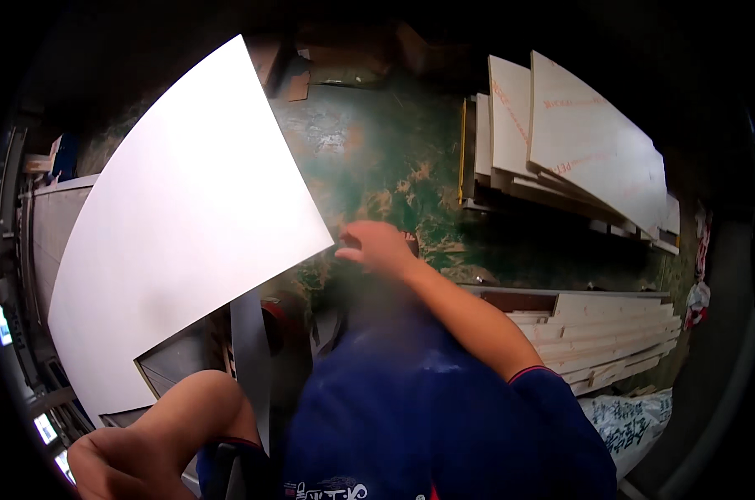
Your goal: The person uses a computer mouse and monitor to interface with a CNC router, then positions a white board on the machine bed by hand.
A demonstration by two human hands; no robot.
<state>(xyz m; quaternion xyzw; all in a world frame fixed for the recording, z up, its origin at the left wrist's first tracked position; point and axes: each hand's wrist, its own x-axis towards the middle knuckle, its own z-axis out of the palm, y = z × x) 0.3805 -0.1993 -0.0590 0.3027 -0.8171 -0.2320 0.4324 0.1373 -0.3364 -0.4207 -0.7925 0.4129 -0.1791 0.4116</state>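
Observation:
A large white board (186, 200) slants across the left side, with a rectangular notch along its lower edge. Beside its near right corner is my right hand (376, 245), thumb and fingers parted and loosely curved. Nothing shows in that hand, and a small gap seems to separate it from the corner. At the lower left, my left arm is bent and my left hand (102, 467) is close to the board's bottom end. Its fingers are mostly hidden, so whether it grips the board is unclear.
Loosely stacked white boards (594, 133) stand at the right on a low support. Nearer lie piled pale strips (602, 333) and a white printed sack (631, 425). The green floor (394, 192) carries dust and scraps. Cardboard (344, 71) lies at the back. Grey machinery (57, 217) borders the left.

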